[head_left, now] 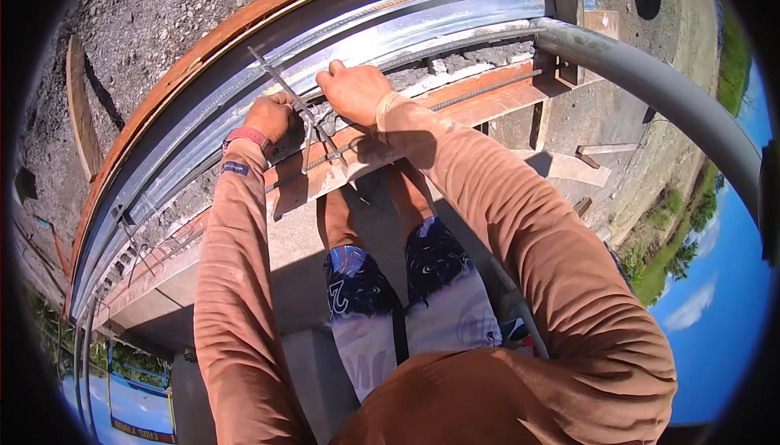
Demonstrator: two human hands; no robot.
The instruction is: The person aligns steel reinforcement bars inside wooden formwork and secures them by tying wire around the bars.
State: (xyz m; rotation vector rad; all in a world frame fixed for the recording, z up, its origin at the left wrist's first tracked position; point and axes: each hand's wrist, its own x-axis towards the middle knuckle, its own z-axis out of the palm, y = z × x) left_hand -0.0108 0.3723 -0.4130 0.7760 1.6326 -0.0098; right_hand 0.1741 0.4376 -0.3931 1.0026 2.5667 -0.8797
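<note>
My left hand, with a red band at the wrist, is curled closed beside a bent, rusty-grey steel rebar piece. Its fingertips meet that piece or something thin against it; I cannot tell which. To the right, my right hand is closed over the formwork channel, thumb side up, and whatever its fingers hold is hidden beneath it. The bent rebar lies across the long channel, its lower legs reaching over the near wooden board. Long ribbed rebars run lengthwise along the channel.
Shiny metal sheeting lines the channel, edged by a curved wooden plank. Rough concrete shows inside. A thick grey pipe arches along the right. Gravel lies beyond, with a loose timber on it.
</note>
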